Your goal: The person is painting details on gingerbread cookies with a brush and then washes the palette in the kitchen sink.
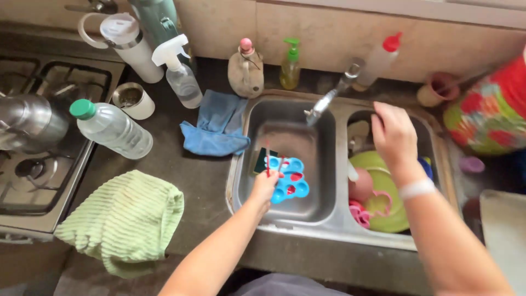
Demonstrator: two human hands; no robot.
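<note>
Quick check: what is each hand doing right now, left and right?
Left hand: closed on thin red sticks.
Right hand: open, empty, above the right sink basin.

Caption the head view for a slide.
Left hand holds blue tray in sink; right hand reaches toward tap.

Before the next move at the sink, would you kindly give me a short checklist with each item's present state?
1. Left hand grips the blue tray and thin red sticks: ok.
2. Tray is over the left basin: ok.
3. Right hand is free, held above the right basin: ok.
4. Water running from the tap: cannot tell.
5. Room in the right basin: not ok, a green plate and pink items fill it.
</note>
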